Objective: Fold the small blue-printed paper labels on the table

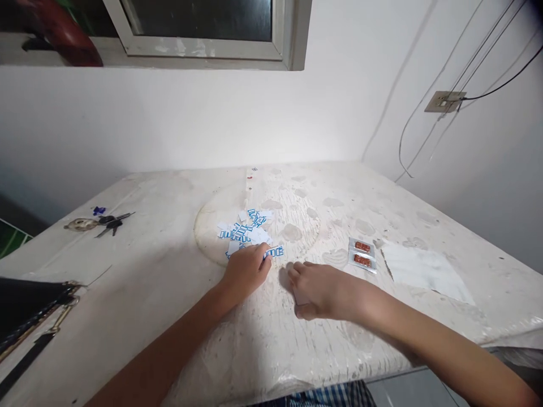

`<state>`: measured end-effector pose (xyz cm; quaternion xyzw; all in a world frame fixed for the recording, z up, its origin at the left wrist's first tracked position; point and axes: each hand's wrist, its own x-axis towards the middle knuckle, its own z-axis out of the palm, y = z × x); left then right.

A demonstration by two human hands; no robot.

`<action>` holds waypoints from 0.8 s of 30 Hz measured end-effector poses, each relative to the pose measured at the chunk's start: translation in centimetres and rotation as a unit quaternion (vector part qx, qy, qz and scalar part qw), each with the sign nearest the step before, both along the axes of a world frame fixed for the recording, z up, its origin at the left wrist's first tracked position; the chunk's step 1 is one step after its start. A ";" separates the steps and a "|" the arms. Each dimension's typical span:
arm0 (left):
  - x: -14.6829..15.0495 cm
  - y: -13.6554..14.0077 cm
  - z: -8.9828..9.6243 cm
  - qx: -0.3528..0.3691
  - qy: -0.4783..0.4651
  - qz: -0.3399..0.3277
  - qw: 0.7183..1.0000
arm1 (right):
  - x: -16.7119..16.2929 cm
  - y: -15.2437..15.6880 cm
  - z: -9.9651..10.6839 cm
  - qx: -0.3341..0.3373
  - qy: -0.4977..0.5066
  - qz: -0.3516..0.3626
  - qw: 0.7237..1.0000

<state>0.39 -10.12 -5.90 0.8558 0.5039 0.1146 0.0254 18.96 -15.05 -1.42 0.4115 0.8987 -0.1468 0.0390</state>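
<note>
A loose pile of small white paper slips (pixel 254 233) with blue printed marks lies near the middle of the table. My left hand (pixel 248 265) is closed at the near edge of the pile. From its fingertips one paper slip (pixel 275 252) with blue print sticks out to the right. To the right of it, my right hand (pixel 320 288) rests low over the table with curled fingers and the thumb tucked in. Something pale shows between thumb and fingers, mostly hidden by the hand.
A blister pack (pixel 362 254) with two reddish-brown pieces lies right of my right hand, beside a white paper sheet (pixel 424 270). Keys (pixel 111 224) lie at the left, and a black bag (pixel 34 311) is at the left edge. A wall socket (pixel 444 102) with cables is at upper right.
</note>
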 end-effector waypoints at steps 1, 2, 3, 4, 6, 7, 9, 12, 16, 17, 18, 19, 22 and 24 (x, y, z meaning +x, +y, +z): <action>0.0 0.1 -0.1 0.001 -0.001 0.000 1.000 | -0.5 -0.5 -0.5 0.046 -0.036 0.008 0.998; 0.0 0.1 -0.1 0.003 -0.002 0.000 1.000 | -0.9 -1.0 -1.1 0.088 -0.063 0.015 0.994; 0.0 0.1 -0.2 0.006 -0.004 -0.001 1.000 | -1.3 -1.4 -1.6 0.118 -0.082 0.025 0.989; 0.0 0.1 -0.2 0.009 -0.005 -0.003 1.000 | -1.6 -1.7 -2.1 0.142 -0.098 0.035 0.984; 0.0 0.1 -0.2 0.012 -0.005 -0.006 1.000 | -2.0 -2.3 -2.8 0.177 -0.123 0.051 0.975; 0.0 0.1 -0.2 0.012 -0.005 -0.006 1.000 | -2.1 -2.5 -3.1 0.189 -0.132 0.051 0.972; 0.0 0.1 -0.2 0.011 -0.002 -0.006 1.000 | -2.3 -2.8 -3.2 0.208 -0.135 0.041 0.968; 0.0 0.1 -0.2 0.010 0.001 -0.004 1.000 | -1.8 -2.2 -1.9 0.192 -0.078 0.017 0.978; 0.0 0.1 -0.1 -0.005 0.013 -0.007 1.000 | -0.1 0.3 0.5 0.054 0.158 -0.028 0.985; 0.0 0.1 0.0 -0.010 0.017 -0.009 1.000 | 0.2 1.1 0.7 0.007 0.220 -0.046 0.975; 0.0 0.1 0.1 -0.013 0.020 -0.012 1.000 | 0.4 1.8 0.6 -0.027 0.269 -0.068 0.960; -0.1 0.0 0.2 -0.014 0.022 -0.015 1.000 | 0.3 2.4 0.2 -0.039 0.306 -0.098 0.946; -0.2 0.0 0.4 -0.016 0.017 -0.031 0.999 | -0.4 3.7 -2.0 -0.012 0.360 -0.198 0.912; -0.3 -0.1 0.4 -0.015 0.016 -0.038 0.999 | -1.0 4.1 -3.5 -0.013 0.380 -0.240 0.893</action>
